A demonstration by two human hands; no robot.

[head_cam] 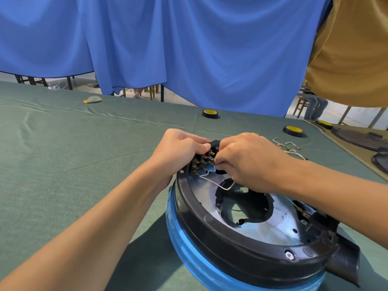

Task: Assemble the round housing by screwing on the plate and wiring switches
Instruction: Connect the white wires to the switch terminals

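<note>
The round housing lies on the table in front of me, a black ring on a blue band, tilted up at its far edge. A shiny metal plate with a large centre hole sits inside it. At the far rim is a block of switches with brass terminals. My left hand grips the switch block from the left, thumb on top. My right hand pinches the end of a thin white wire at the terminals. The wire loops down over the plate.
Two rolls of black tape lie on the green cloth beyond the housing. Loose white wires lie right of my hands. More dark round parts sit at the far right, near a person in a tan shirt. Blue curtains hang behind.
</note>
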